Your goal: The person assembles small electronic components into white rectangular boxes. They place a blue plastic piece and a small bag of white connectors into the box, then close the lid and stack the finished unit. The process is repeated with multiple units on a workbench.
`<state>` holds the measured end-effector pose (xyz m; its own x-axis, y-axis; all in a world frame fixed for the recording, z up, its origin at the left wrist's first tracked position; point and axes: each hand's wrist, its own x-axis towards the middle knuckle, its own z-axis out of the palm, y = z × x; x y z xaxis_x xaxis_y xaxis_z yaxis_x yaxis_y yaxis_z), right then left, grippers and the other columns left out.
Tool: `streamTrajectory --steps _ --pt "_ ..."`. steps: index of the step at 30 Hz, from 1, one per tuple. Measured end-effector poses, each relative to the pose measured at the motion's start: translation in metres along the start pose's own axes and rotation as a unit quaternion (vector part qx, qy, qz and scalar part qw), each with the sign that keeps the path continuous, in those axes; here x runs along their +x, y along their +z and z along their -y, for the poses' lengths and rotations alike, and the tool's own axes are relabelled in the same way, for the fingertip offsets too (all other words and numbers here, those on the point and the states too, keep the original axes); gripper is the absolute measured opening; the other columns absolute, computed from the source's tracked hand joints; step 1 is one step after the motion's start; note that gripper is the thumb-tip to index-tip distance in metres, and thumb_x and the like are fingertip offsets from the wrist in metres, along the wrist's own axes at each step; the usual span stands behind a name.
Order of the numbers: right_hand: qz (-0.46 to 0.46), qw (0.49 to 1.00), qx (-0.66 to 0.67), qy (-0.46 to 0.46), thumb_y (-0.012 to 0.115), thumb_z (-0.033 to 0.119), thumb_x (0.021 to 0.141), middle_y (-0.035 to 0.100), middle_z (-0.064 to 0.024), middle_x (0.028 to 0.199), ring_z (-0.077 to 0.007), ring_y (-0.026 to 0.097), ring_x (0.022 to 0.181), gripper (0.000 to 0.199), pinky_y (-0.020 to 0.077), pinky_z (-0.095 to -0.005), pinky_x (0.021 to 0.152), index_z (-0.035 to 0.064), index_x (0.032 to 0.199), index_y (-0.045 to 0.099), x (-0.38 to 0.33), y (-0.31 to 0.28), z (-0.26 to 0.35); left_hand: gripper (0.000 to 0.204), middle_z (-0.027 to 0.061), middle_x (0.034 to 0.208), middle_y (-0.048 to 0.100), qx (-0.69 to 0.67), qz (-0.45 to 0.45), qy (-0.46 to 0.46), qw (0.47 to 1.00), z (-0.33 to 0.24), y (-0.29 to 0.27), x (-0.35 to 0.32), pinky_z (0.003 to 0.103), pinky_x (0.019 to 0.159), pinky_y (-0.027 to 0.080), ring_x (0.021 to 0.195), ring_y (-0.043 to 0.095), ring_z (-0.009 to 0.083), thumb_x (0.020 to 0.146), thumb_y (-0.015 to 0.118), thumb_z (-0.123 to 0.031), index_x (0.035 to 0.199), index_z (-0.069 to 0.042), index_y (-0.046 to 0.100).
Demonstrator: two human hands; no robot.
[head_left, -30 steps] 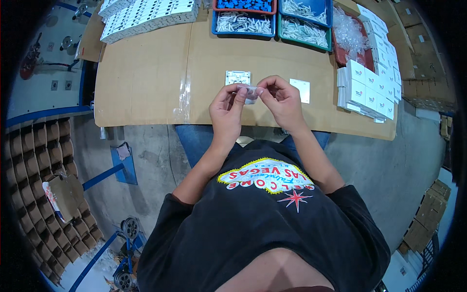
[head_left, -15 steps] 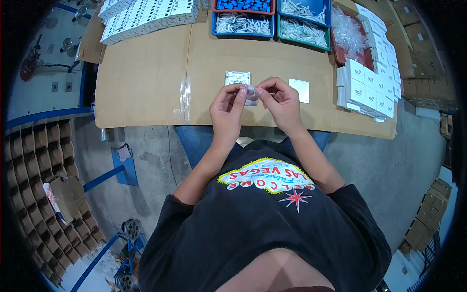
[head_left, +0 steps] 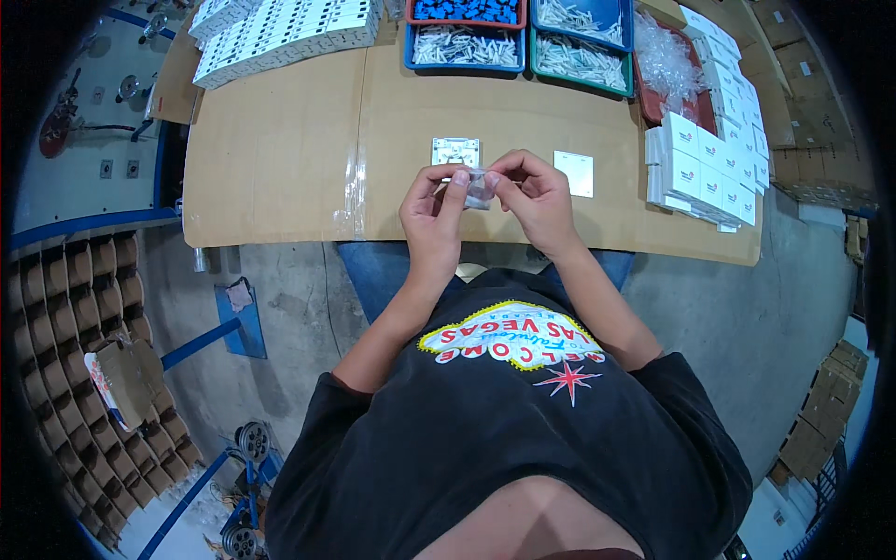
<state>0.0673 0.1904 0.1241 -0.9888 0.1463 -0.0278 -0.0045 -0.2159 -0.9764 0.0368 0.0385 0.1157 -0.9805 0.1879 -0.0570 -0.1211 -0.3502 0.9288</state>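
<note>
A small clear plastic bag (head_left: 478, 193) is pinched between my two hands, above the near part of the cardboard-covered table. My left hand (head_left: 434, 207) grips its left side between thumb and fingers. At its upper right edge, my right hand (head_left: 535, 198) pinches with thumb and forefinger. What the bag contains is too small to make out. Just beyond my fingers lies a white plate-like fitting with cutouts (head_left: 455, 150), its near part hidden by the hands and bag. A flat white square plate (head_left: 575, 175) rests to the right of my right hand.
Small white boxes (head_left: 709, 173) stand stacked at the right, beside a red tray of clear plastic bags (head_left: 670, 70). Blue and green trays (head_left: 583, 82) of small white parts and a red-rimmed tray of blue pieces (head_left: 467, 11) line the back. More white boxes (head_left: 289, 37) fill the far left.
The bag has tipped to hang lower between my fingers, showing more of its surface. Both hands have shifted slightly; the things on the table stay put.
</note>
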Motion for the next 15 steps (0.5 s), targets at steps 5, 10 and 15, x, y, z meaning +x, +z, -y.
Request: streamTrajectory --steps 5,10,15 --pt "0.010 1.000 -0.003 0.006 0.070 0.005 0.097 0.068 -0.0010 0.094 -0.0048 0.061 0.086 0.011 0.0498 -0.0215 0.073 -0.0008 0.106 0.067 0.0017 -0.0046 0.0021 0.016 0.0068 0.107 0.069 -0.019 -0.005 -0.011 1.000 -0.0075 0.0023 0.0007 0.031 0.080 0.061 0.097 0.069 0.0139 0.103 0.063 -0.016 0.112 -0.002 0.065" --pt "0.008 1.000 -0.003 0.004 0.070 0.005 0.097 0.066 0.0007 0.092 -0.0029 0.058 0.081 0.011 0.0454 -0.0198 0.067 -0.0004 0.106 0.068 0.0023 -0.0078 0.0012 0.017 0.0073 0.107 0.069 -0.007 -0.009 0.001 1.000 -0.0063 -0.0012 0.0031 0.032 0.083 0.061 0.098 0.068 0.0140 0.102 0.065 -0.013 0.114 0.000 0.064" --pt "0.005 1.000 -0.003 0.010 0.070 0.005 0.097 0.066 0.0010 0.090 -0.0027 0.057 0.078 0.011 0.0441 -0.0199 0.065 -0.0005 0.106 0.068 0.0016 -0.0080 -0.0015 0.017 0.0081 0.104 0.070 0.012 0.000 -0.005 1.000 -0.0037 -0.0029 0.0036 0.031 0.084 0.061 0.096 0.068 0.0135 0.102 0.065 -0.012 0.114 0.001 0.064"
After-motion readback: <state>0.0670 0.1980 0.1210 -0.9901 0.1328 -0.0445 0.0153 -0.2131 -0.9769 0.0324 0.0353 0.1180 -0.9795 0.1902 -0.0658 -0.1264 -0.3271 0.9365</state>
